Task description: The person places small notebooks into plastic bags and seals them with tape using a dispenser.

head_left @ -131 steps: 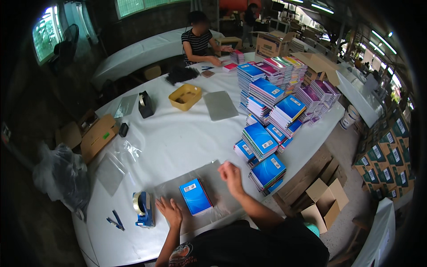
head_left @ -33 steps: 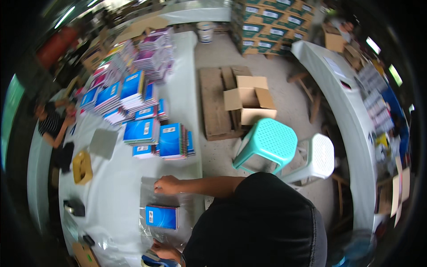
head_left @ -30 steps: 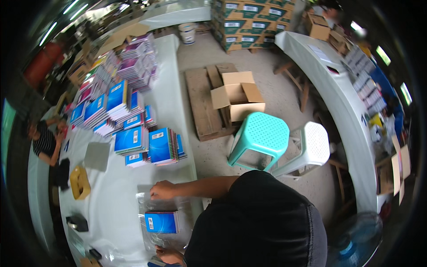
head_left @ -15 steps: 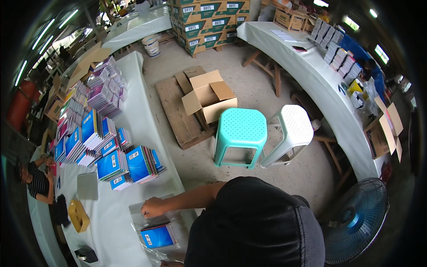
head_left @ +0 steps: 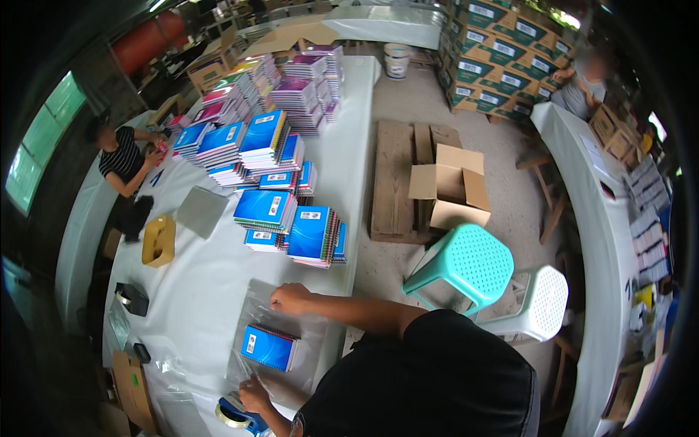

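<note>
A small stack of blue spiral notebooks (head_left: 269, 348) lies flat on a clear plastic sheet (head_left: 309, 349) on the white-covered table. My right hand (head_left: 291, 298) is closed at the sheet's far edge, its fingers curled on the film beyond the notebooks. On the near side, my left hand (head_left: 253, 395) pinches the sheet's near edge, close to the corner of the notebooks. Right beside that wrist stands a blue tape dispenser (head_left: 237, 414) with a roll of clear tape, partly hidden by my forearm.
Piles of blue notebooks (head_left: 313, 231) and purple ones (head_left: 295, 91) fill the table's far part. A yellow tray (head_left: 158, 242), a grey board (head_left: 204, 211) and a black dispenser (head_left: 131, 298) lie leftward. A co-worker (head_left: 124, 156) sits opposite. Stools (head_left: 473, 266) and an open carton (head_left: 451, 191) stand right.
My view has swung, so the table sits further right and more of it shows. My left hand, nearly out of view before, now shows on the plastic. The notebooks stay on the sheet.
</note>
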